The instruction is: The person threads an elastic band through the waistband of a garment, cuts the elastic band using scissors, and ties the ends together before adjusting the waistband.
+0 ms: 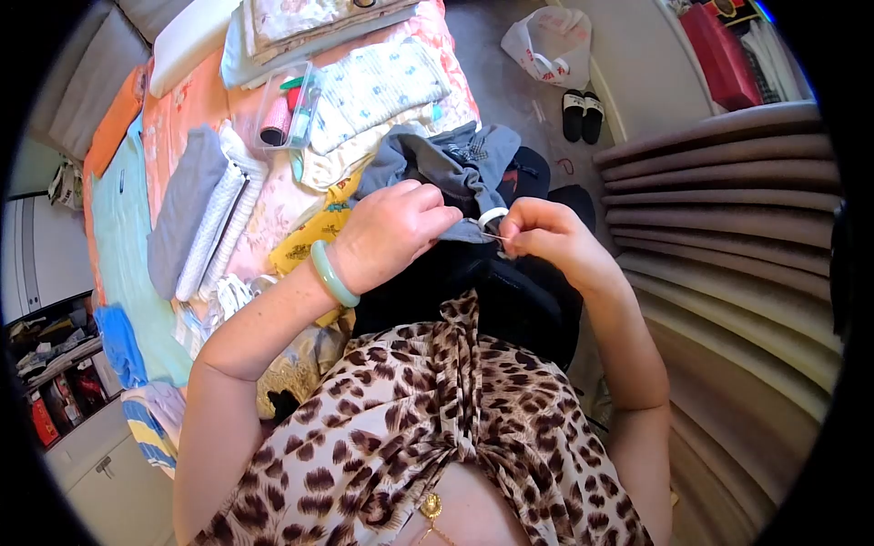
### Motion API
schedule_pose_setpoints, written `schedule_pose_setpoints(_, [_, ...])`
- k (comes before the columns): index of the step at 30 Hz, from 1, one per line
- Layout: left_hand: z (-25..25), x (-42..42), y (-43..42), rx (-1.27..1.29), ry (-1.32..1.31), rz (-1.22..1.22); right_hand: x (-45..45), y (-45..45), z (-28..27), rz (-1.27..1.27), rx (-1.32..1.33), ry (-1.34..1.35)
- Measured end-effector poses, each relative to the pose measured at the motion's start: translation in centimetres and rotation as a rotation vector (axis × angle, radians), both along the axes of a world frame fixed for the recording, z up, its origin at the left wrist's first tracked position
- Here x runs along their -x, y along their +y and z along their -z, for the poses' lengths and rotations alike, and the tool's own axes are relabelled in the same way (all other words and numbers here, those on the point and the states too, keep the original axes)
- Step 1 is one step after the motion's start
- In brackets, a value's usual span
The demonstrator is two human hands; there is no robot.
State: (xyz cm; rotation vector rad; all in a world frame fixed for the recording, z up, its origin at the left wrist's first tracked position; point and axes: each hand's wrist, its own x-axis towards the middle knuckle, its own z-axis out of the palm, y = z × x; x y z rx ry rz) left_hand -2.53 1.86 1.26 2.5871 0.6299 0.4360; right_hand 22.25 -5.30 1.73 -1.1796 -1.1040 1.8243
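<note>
Over my lap lies a grey garment (482, 148), bunched up, with a dark patch in its folds. My left hand (396, 226), with a jade bangle (333, 275) at the wrist, is closed on the garment's near edge; its fingertips are partly hidden. Close by on the right, my right hand (549, 235) pinches a thin, shiny needle (492, 237), its tip pointing towards the left hand. A white ring-shaped piece (492, 216) sits right at the right fingertips, against the cloth; I cannot tell what it is.
To the left, a bed with a floral sheet (171, 118) bears folded clothes (378, 82), a grey folded cloth (187, 205) and a clear plastic box (300, 123) with thread or rolls inside. Slippers (583, 116) and a white plastic bag (551, 45) lie on the floor. Pleated brown fabric (719, 218) stands at right.
</note>
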Motion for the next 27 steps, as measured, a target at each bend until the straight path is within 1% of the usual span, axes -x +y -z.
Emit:
schedule_pose_setpoints(1, [0.1, 0.1, 0.1, -0.004, 0.001, 0.007, -0.4, -0.3, -0.1, 0.003, 0.060, 0.101])
schedule_pose_setpoints(4, [0.3, 0.7, 0.3, -0.073, 0.014, 0.041, -1.8, -1.0, 1.4, 0.009, 0.075, 0.240])
schedule_pose_setpoints(5, [0.3, 0.9, 0.4, -0.094, 0.004, 0.047, -2.5, -1.2, 1.8, 0.044, 0.118, 0.288])
schedule_pose_setpoints(6, [0.3, 1.1, 0.5, -0.115, -0.006, 0.051, -2.9, -1.5, 1.9, 0.114, 0.161, 0.409])
schedule_pose_setpoints(8, [0.0, 1.4, 0.7, -0.155, -0.038, 0.061, -3.3, -2.2, 1.2, 0.176, 0.159, 0.544])
schedule_pose_setpoints(11, [-1.1, 1.7, 1.0, -0.192, -0.100, 0.070, -3.1, -3.3, 1.1, 0.176, 0.141, 0.735])
schedule_pose_setpoints(14, [-1.5, 1.9, 1.5, -0.203, -0.142, 0.065, -2.9, -3.7, 1.5, 0.282, 0.212, 0.749])
schedule_pose_setpoints(17, [-1.0, 2.2, 1.6, -0.217, -0.147, 0.073, -3.6, -3.6, 3.9, 0.337, 0.285, 0.768])
schedule_pose_setpoints(20, [-0.1, 3.8, 1.5, -0.231, -0.131, 0.040, -4.6, -4.3, 3.7, 0.407, 0.198, 0.914])
schedule_pose_setpoints(21, [0.2, 4.6, 1.5, -0.245, -0.105, 0.019, -5.1, -4.6, 3.2, 0.415, 0.150, 0.907])
schedule_pose_setpoints(22, [0.3, 5.2, 1.4, -0.260, -0.079, -0.003, -5.5, -5.2, 2.2, 0.461, 0.144, 0.990])
schedule_pose_setpoints(24, [0.2, 5.9, 1.2, -0.281, -0.024, -0.004, -6.4, -6.5, 0.4, 0.513, 0.040, 1.041])
schedule_pose_setpoints(25, [0.3, 6.1, 1.0, -0.287, 0.003, -0.005, -6.8, -7.2, -0.7, 0.548, -0.017, 1.002])
schedule_pose_setpoints(27, [0.0, 4.6, 0.8, -0.270, -0.055, 0.009, -7.8, -8.5, -1.4, 0.584, -0.101, 0.886])
